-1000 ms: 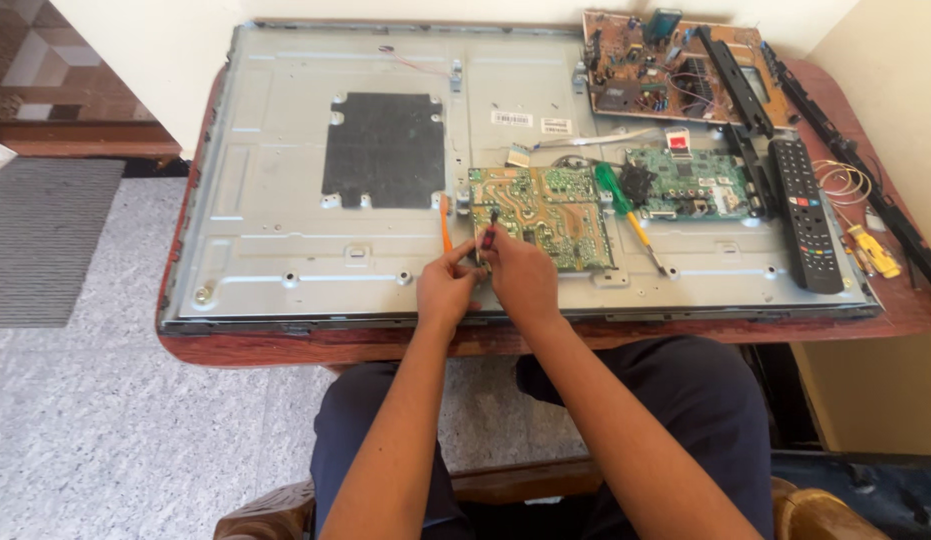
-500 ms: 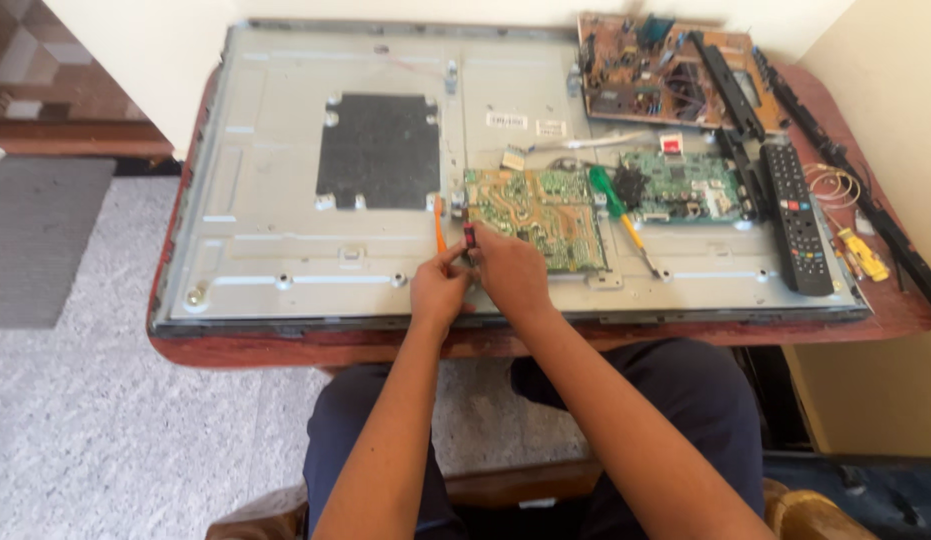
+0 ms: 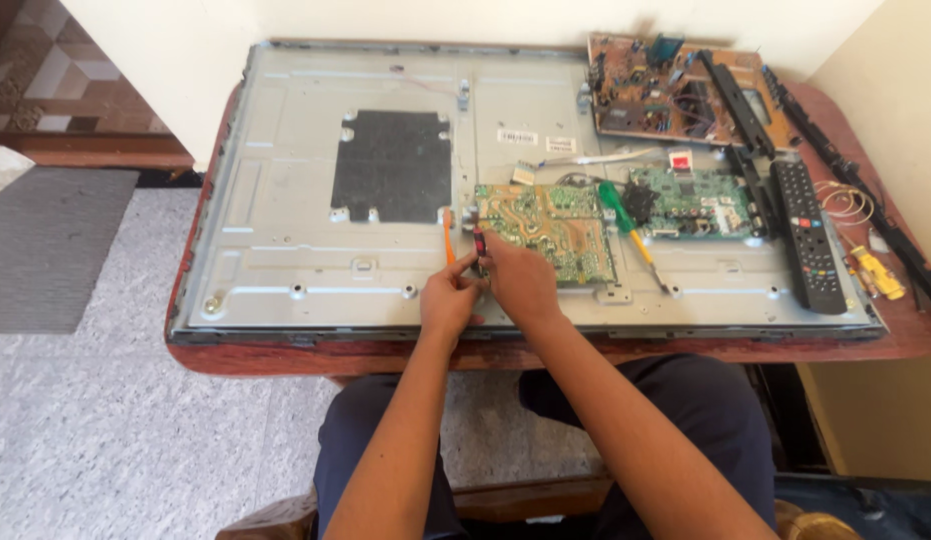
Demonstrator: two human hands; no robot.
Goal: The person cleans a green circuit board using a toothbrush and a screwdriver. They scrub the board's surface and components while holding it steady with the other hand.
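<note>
Probes [image 3: 475, 250] between hands [image 3: 485, 290], beside circuit board [image 3: 550, 225]

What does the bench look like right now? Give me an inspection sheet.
Surface: reddish wooden table, mostly covered by the metal TV back panel.
Job's things: green circuit board; orange tool and small red-black tool at the hands.
Clutter: screwdriver, remote, brown board.
Hands: left hand and right hand meet at the board's left edge.
Cables: white ribbon cable.
Surroundings: grey mat.
</note>
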